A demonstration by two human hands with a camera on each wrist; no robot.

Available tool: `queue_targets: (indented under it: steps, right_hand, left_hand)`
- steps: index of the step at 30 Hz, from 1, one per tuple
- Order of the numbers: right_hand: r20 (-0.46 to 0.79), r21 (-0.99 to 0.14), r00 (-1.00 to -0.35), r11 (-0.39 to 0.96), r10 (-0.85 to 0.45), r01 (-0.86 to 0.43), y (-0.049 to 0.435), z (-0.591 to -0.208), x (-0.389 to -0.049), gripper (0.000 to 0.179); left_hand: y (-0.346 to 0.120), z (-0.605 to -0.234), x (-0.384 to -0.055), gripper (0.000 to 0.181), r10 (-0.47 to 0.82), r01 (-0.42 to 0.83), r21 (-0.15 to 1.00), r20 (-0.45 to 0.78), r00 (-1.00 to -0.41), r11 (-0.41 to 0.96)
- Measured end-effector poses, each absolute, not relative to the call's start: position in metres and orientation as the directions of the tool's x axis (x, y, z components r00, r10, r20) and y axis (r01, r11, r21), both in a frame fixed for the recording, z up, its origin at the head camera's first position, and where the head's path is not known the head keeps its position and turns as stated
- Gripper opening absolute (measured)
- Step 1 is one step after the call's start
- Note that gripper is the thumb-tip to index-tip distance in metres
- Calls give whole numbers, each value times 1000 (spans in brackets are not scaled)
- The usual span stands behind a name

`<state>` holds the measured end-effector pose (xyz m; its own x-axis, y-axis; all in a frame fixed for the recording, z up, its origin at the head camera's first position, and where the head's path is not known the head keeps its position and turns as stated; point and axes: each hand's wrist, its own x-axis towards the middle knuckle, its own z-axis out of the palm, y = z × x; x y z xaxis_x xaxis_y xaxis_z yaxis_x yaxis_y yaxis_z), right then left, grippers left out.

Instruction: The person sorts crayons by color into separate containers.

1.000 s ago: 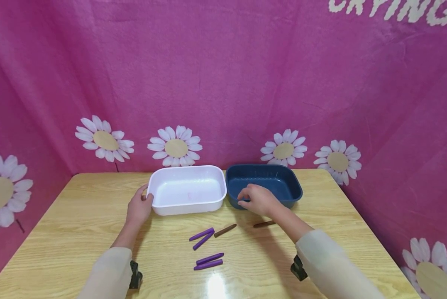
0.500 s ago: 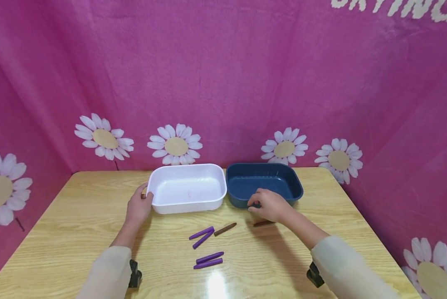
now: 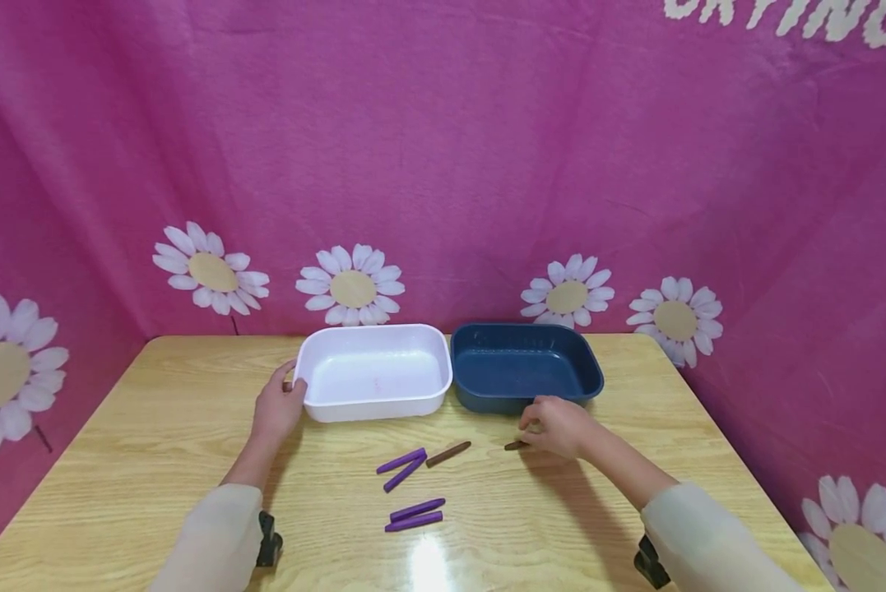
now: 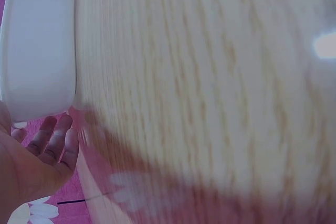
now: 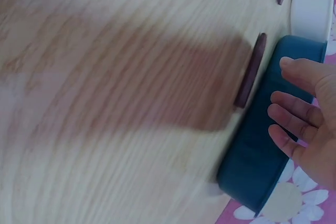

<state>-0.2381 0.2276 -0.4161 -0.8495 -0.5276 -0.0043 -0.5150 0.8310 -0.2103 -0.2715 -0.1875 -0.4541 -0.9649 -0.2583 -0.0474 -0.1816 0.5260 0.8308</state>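
Observation:
My left hand (image 3: 278, 404) holds the left end of a white plastic basin (image 3: 376, 409), thumb at the rim and fingers against the outside wall. In the left wrist view its curled fingers show below the corner of that basin (image 4: 39, 40). My right hand (image 3: 557, 425) hovers above a dark brown crayon (image 3: 515, 446) in front of a navy blue basin (image 3: 487, 403), partly covering the crayon in the head view. The right wrist view shows loosely bent fingers with nothing between them, the crayon (image 5: 252, 72) lying apart on the table.
Another brown crayon (image 3: 448, 454) lies left of the right hand. Near it are two touching purple crayons (image 3: 401, 460), and two more purple crayons (image 3: 415, 521) lie closer to the front. The wooden table (image 3: 191, 427) meets a pink flowered cloth (image 3: 443, 164) behind the basins.
My right hand has moved from over the blue basin's front edge, rightward and toward me, down to the brown crayon. The left hand stays at the white basin.

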Motion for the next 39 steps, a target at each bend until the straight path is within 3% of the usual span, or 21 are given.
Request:
queue_targets:
  steps: [18, 39]
  right_hand:
    - [63, -196, -824, 803, -563, -563, 251, -436, -237, 5]
    - [124, -214, -856, 828, -502, -517, 248, -457, -234, 7]
  left_hand:
    - [-187, -455, -271, 52, -253, -173, 830, -40, -967, 530]
    - [-186, -453, -269, 51, -269, -140, 833, 10, -963, 535]
